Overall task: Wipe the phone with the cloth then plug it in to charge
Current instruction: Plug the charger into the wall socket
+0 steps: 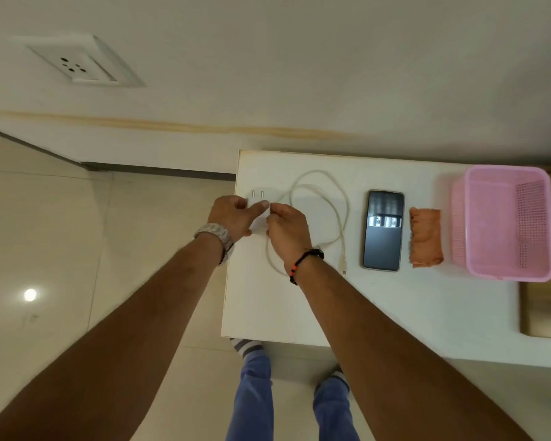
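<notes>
A dark phone (383, 230) lies face up on the white table (395, 307), its screen reflecting light. An orange folded cloth (425, 237) lies just right of the phone. At the table's left edge, my left hand (233, 218) grips a white charger adapter (257, 198), its two metal prongs pointing away from me. My right hand (287, 230) pinches the adapter's near side where the white cable (331, 198) meets it. The cable loops across the table, and its free plug (343, 268) rests left of the phone.
A pink plastic basket (509, 275) stands at the table's right end, beside the cloth. A white wall socket (74, 66) sits on the wall at upper left. Tiled floor lies left of the table, and my legs show below its front edge.
</notes>
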### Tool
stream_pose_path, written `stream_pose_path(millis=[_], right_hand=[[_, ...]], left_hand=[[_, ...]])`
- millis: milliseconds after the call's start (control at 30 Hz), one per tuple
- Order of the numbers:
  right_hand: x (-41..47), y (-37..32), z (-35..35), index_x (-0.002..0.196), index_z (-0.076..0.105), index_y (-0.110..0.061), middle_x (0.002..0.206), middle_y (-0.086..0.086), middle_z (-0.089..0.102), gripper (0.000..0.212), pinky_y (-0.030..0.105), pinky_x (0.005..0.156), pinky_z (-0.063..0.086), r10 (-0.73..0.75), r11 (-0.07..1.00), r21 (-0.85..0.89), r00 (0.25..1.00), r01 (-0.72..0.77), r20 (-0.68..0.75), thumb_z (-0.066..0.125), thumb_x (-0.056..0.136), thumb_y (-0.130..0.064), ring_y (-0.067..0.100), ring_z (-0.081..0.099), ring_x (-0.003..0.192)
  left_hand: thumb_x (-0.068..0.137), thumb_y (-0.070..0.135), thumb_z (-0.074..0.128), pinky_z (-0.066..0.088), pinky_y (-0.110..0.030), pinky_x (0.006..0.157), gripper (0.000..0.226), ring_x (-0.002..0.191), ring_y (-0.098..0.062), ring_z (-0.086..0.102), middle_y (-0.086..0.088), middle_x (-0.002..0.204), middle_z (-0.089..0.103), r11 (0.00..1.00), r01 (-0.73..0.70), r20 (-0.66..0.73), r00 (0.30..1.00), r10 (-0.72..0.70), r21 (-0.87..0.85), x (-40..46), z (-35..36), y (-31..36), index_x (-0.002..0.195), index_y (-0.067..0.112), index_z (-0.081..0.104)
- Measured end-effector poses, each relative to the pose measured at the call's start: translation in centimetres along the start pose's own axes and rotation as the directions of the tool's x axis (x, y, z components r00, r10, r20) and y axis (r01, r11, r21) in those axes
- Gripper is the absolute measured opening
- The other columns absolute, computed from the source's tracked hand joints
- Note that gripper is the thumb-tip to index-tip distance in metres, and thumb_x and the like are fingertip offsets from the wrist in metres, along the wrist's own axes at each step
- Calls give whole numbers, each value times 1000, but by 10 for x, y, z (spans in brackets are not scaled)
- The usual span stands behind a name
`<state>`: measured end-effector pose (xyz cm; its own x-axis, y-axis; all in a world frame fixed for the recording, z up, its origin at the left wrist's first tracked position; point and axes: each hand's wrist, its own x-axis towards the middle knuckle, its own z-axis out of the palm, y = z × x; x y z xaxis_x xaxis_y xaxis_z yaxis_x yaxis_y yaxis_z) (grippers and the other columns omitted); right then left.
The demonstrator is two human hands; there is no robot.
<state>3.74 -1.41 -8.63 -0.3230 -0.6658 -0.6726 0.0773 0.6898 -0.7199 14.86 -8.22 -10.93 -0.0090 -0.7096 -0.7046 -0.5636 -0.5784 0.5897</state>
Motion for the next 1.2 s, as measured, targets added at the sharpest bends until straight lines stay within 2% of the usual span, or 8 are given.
stream_pose_path(millis=[133, 233, 333, 667, 800, 967, 1067, 1200], right_hand=[[-22, 8, -22, 115, 70, -14, 116, 3, 72, 23, 41, 99, 56, -83, 997, 7, 996, 83, -10, 54, 98, -14, 20, 67, 109], [-35, 29, -66, 102, 75, -18, 95, -6, 75, 16, 32, 86, 60, -255, 952, -233, 936, 198, -244, 66, 90, -14, 9, 70, 91], [-43, 53, -110, 93, 72, -24, 83, -8, 71, 11, 34, 74, 60, -259, 910, -408, 872, 76, -416, 69, 86, -16, 10, 67, 78], [-19, 72, -116, 118, 66, -27, 113, -1, 59, 37, 30, 76, 56, -413, 581, -789, 908, 200, -74, 62, 86, -8, 18, 62, 100], [-20, 67, -110, 107, 72, -22, 110, 0, 58, 20, 35, 75, 59, -427, 412, -873, 902, 263, 70, 60, 94, -13, 22, 60, 103], [-43, 41, -103, 107, 70, -25, 109, -10, 68, 15, 27, 86, 53, -601, 564, -700, 799, 437, 16, 60, 96, -24, 9, 63, 102], [-64, 8, -95, 106, 70, -29, 97, -16, 74, 12, 21, 80, 58, -512, 835, -301, 851, 461, -115, 62, 97, -29, 3, 69, 94], [-85, -33, -85, 101, 77, -26, 83, -7, 77, 11, 27, 73, 62, -417, 904, 44, 901, 425, -122, 67, 96, -28, 13, 74, 79]], left_hand=[[86, 36, 83, 66, -39, 75, 38, 93, -26, 77, -14, 112, 75, 971, 61, 126, 991, -32, -230, -17, -12, 0, 104, 5, 72], [86, 29, 83, 65, -39, 76, 34, 93, -25, 79, -16, 112, 77, 905, 86, 178, 984, -12, -416, -37, -20, 1, 103, 1, 73], [87, 25, 82, 65, -43, 81, 30, 100, -28, 78, -14, 111, 78, 868, 68, 178, 984, 24, -493, -51, -23, 4, 107, 4, 76], [87, 21, 81, 66, -45, 78, 25, 92, -24, 77, -7, 99, 75, 858, 36, 120, 992, 30, -512, -62, -17, 9, 106, 7, 73], [88, 21, 81, 66, -44, 77, 27, 93, -25, 77, -9, 101, 75, 852, 19, 119, 992, 50, -523, -69, -20, 11, 109, 6, 73], [91, 21, 78, 65, -41, 77, 22, 100, -29, 76, -13, 108, 75, 798, 44, 146, 988, 55, -601, -77, -24, 24, 105, 6, 73], [92, 23, 76, 65, -38, 72, 24, 92, -28, 77, -13, 104, 74, 723, 62, 152, 987, 60, -689, -81, -28, 40, 107, 5, 70], [92, 29, 78, 64, -34, 66, 38, 80, -26, 77, -13, 92, 75, 630, 125, 177, 984, 21, -766, -86, -25, 65, 115, 1, 68]])
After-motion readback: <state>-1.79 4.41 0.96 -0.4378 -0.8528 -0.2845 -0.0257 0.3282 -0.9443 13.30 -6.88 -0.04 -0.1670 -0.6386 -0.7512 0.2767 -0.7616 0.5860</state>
